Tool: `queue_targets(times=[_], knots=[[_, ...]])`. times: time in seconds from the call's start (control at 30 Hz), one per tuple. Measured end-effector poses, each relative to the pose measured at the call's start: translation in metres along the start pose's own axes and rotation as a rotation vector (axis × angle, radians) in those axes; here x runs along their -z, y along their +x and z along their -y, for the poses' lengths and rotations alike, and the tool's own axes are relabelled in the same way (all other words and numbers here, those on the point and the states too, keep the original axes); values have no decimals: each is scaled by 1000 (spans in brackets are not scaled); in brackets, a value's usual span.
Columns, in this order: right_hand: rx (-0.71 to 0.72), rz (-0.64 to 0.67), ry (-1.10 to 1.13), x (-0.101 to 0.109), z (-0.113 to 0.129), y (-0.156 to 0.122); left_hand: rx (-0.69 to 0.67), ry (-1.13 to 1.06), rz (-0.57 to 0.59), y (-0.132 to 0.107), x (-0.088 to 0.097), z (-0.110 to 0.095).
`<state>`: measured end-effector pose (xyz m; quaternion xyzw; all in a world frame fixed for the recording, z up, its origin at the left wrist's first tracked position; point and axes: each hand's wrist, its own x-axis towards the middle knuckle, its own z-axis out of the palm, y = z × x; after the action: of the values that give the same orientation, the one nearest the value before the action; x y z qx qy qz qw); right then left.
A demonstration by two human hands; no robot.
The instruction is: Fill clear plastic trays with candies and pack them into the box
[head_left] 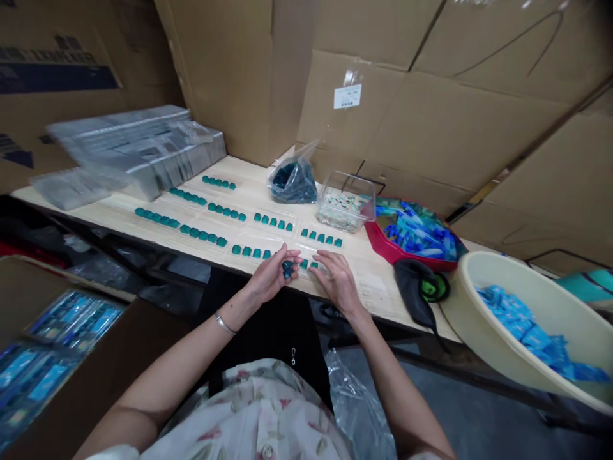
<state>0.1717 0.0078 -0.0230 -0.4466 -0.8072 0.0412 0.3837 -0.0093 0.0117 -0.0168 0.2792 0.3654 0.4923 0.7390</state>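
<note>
My left hand [274, 273] is cupped at the near edge of the wooden table [368, 284], fingers curled round a few small teal pieces [288, 269]. My right hand [336, 276] lies palm down just to its right, fingers spread and pressing on the table next to two teal pieces [309, 264]. Beyond both hands, short rows of teal pieces [250, 251] lie on clear plastic sleeves across the table.
A clear bag of dark teal pieces [293, 181] and a clear plastic tub [345, 201] stand behind the rows. A red tray [416, 233] and a cream basin [531, 319] hold blue packets at the right. Grey sleeve stacks [143, 148] sit far left; a box of blue packs [48, 358] is near left.
</note>
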Motion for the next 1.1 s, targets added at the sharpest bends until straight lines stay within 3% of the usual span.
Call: queue_targets(times=[0.1,0.27,0.37,0.53,0.63,0.73,0.8,0.9,1.1], knots=[[3,-34,87,5,20,9,57,-156,-17,0,-8,-6],[90,85,-4,-1,42,15,93,-187,35,0,-23,-11],[140,122,-52,-2,38,15,134,-210,86,1,-25,-14],[320,260,108,12,22,16,199,-277,185,4,-20,-17],[275,228,166,13,17,18,218,-283,221,5,-21,-19],[77,78,248,9,13,20,203,-249,261,6,-24,-19],[-114,-15,343,5,11,21,116,-158,243,7,-23,-14],[-358,-49,501,3,7,21,-111,163,169,11,-19,-4],[-511,-4,679,2,0,18,-579,833,88,20,-11,5]])
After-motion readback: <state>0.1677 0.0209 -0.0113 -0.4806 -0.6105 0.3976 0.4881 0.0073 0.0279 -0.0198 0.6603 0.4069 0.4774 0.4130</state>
